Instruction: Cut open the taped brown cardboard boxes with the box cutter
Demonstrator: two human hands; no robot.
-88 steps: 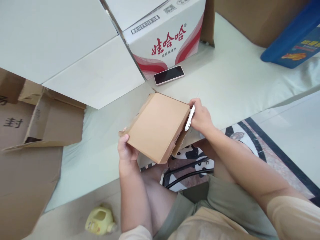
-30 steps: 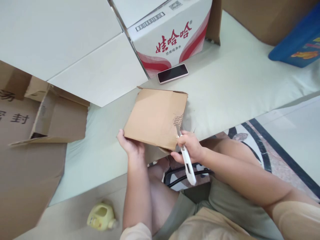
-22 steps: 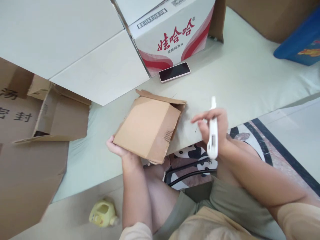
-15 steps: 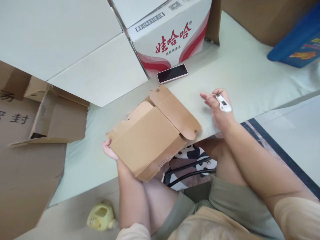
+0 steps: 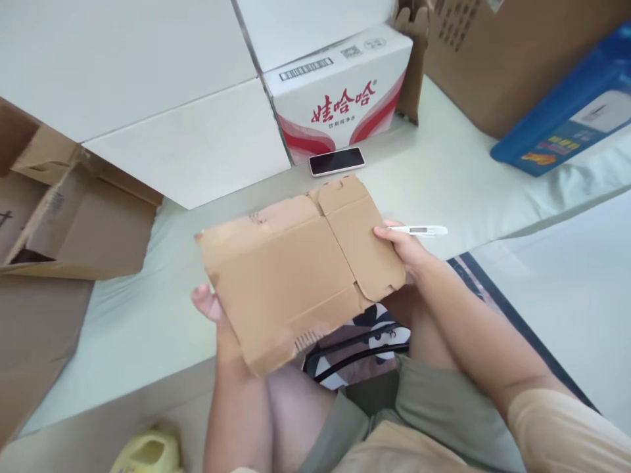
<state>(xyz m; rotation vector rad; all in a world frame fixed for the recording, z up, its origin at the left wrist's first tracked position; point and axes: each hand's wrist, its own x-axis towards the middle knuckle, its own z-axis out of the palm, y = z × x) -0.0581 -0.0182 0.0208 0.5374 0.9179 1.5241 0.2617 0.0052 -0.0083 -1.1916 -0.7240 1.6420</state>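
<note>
A small brown cardboard box (image 5: 280,276), pressed fairly flat with its right-hand flap folded out, is held tilted over the table's front edge and my lap. My left hand (image 5: 206,302) is at its left edge, with part of the hand hidden beneath the cardboard. On the other side, my right hand (image 5: 401,244) grips the flap's right edge, thumb on top. That same hand also keeps a white digital thermometer (image 5: 428,230), which points out to the right. Beyond the box, a phone (image 5: 338,161) lies with its dark screen up.
A white and red water carton (image 5: 345,112) stands behind the phone, beside large white boxes (image 5: 197,144). Open cardboard boxes (image 5: 108,223) are at the left. A blue container (image 5: 557,125) stands at the right on the pale green cloth (image 5: 444,177). A yellow jug (image 5: 150,453) sits on the floor.
My right hand has moved left and taken hold of the box's flap, with the thermometer turned to point right. The flap and side panels now lie flatter. The view has shifted.
</note>
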